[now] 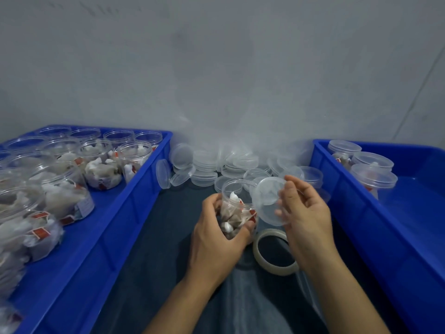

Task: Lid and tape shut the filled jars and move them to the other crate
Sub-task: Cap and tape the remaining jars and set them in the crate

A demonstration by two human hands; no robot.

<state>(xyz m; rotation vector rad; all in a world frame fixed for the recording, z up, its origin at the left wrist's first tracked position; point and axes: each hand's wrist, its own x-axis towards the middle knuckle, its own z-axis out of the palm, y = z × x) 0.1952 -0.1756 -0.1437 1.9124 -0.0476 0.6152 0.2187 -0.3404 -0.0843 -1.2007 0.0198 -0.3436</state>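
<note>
Now at the lidding step, the left hand (216,235) grips the open tea-bag jar (237,208) at frame centre while the right hand (305,213) pinches a clear lid (268,201) just beside its mouth, which next needs centring and twisting down.

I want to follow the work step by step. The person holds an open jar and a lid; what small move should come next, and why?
Probably the right hand should bring the clear lid over the mouth of the filled jar and seat it. The left hand grips the jar, its mouth is uncovered, and the lid is tilted beside it.

A dark cloth-covered surface (154,249) carries two blue crates (125,206) (375,213), loose clear lids (207,162) and a tape roll (274,254).
</note>
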